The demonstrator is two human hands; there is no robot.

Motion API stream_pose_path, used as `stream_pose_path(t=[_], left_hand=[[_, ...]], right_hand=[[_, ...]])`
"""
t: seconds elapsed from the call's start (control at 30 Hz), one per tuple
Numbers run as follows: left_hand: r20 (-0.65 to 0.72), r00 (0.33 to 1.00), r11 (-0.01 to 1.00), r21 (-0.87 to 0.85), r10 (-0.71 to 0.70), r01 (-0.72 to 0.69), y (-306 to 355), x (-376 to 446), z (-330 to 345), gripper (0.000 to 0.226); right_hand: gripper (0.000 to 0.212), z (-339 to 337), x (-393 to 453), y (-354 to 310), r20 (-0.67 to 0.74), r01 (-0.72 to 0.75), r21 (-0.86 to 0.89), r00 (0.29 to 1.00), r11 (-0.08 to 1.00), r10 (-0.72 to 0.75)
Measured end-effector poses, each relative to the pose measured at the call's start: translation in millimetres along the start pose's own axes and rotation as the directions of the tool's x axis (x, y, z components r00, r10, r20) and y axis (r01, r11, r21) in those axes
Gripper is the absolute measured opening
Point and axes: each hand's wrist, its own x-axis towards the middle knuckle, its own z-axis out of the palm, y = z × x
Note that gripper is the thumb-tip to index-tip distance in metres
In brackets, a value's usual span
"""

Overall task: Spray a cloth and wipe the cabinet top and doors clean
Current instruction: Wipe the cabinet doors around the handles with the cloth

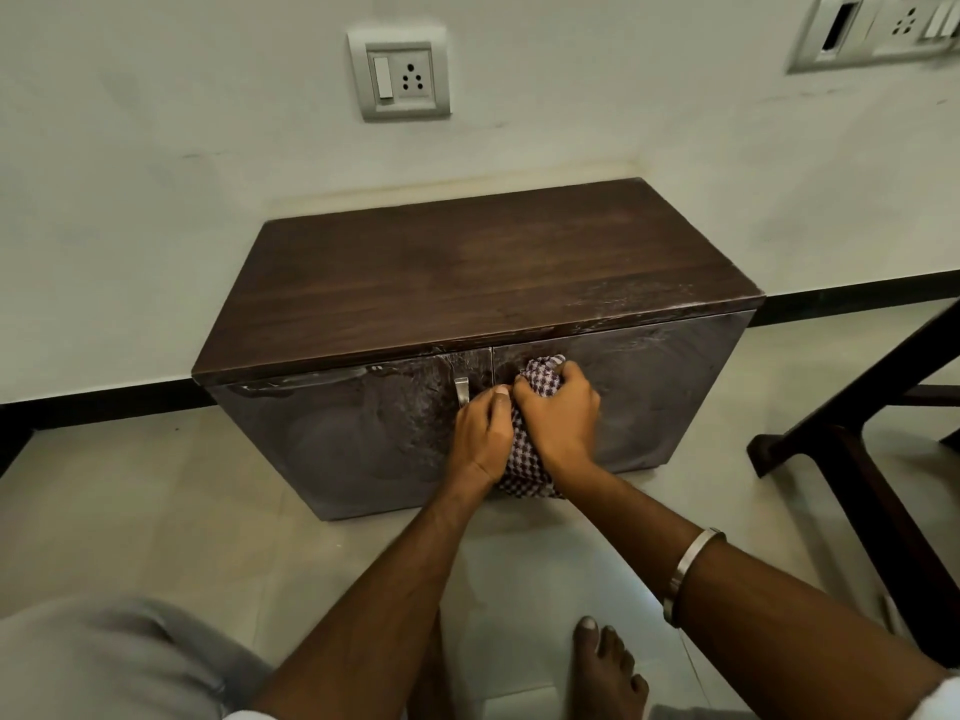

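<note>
A low dark wooden cabinet point(467, 272) stands against the wall, with two front doors. A checked purple and white cloth point(524, 459) is bunched in front of the seam between the doors. My left hand point(480, 439) and my right hand point(558, 413) both grip the cloth, close together. A metal handle point(462, 391) on the left door point(337, 433) sits just left of my left hand. Both doors show wet smears, as does the right door point(665, 387). No spray bottle is in view.
A dark wooden table leg and foot point(852, 439) stand on the tiled floor to the right of the cabinet. Wall sockets point(400, 75) sit above it. My bare foot point(608, 667) and bent knee point(104, 662) are on the floor in front.
</note>
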Motion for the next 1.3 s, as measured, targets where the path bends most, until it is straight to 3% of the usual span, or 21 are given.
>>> stream_pose_path(t=[0.2,0.4,0.67,0.83,1.03,1.3], left_hand=[[-0.003,0.999,0.999,-0.009,-0.035,0.035,-1.5,0.5,0.0,0.052],[-0.034,0.999,0.999,0.001,-0.041,0.041,-3.7,2.1,1.1,0.038],[-0.049,0.995,0.996,-0.025,-0.089,0.088,-4.0,3.6,3.0,0.05],[-0.028,0.995,0.996,-0.011,-0.092,0.092,0.8,2.7,1.0,0.055],[-0.005,0.991,0.991,0.02,-0.131,0.131,-2.3,4.2,-0.4,0.04],[-0.012,0.987,0.987,0.034,-0.159,0.159,-6.3,7.7,2.6,0.038]], right_hand=[[0.033,3.5,-1.3,-3.7,-0.052,-0.009,-0.037,0.999,0.999,0.007],[0.032,4.7,-5.9,-3.3,-0.049,-0.023,-0.06,0.999,0.998,0.02],[0.032,4.0,-7.9,-8.1,-0.061,0.064,-0.172,0.995,0.983,-0.075],[0.035,5.9,-2.1,-5.1,-0.029,-0.074,0.027,0.997,0.997,0.075],[0.036,0.9,-0.9,-0.5,0.018,-0.1,0.128,0.995,0.987,0.099],[0.039,8.1,-9.5,-3.5,-0.056,-0.001,-0.073,0.998,0.997,-0.004]])
